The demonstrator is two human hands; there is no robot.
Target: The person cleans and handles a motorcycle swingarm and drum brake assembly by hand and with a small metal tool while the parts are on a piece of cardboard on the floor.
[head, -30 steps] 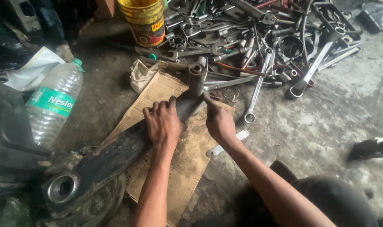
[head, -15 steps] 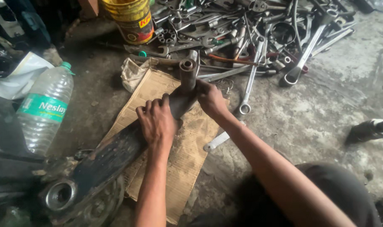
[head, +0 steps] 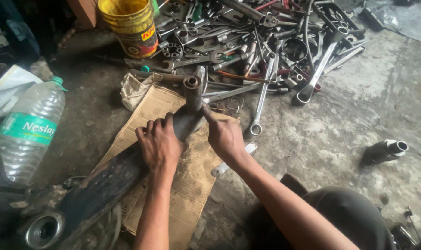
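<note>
The long dark metal arm [head: 104,185] lies slantwise under my hands, its ring-shaped end down at seven o'clock and its short upright tube [head: 192,90] up at twelve o'clock from my knuckles. Most of it rests on a flattened sheet of cardboard [head: 192,185], whose edges run out a little past the arm on both sides. My left hand [head: 158,146] lies over the top of the arm near its narrow end, fingers [head: 150,126] curled across it and pressing down rather than wrapped around; whether the thumb closes underneath I cannot tell. My right hand [head: 225,136] sits just beside it at three o'clock, loosely bent, with the forefinger stretched out so its tip touches the arm just below the tube; it grips nothing.

A flat spanner [head: 231,162] pokes out from beneath my right wrist. At one o'clock a long ring spanner [head: 261,97] reaches down from the heap of tools [head: 266,41] spread across the far floor. A yellow bucket [head: 129,25] stands at eleven o'clock, a plastic water bottle [head: 27,129] lies at nine o'clock, and a small metal cylinder [head: 386,150] lies well apart at three o'clock on bare concrete floor [head: 340,120], the widest open ground near me
</note>
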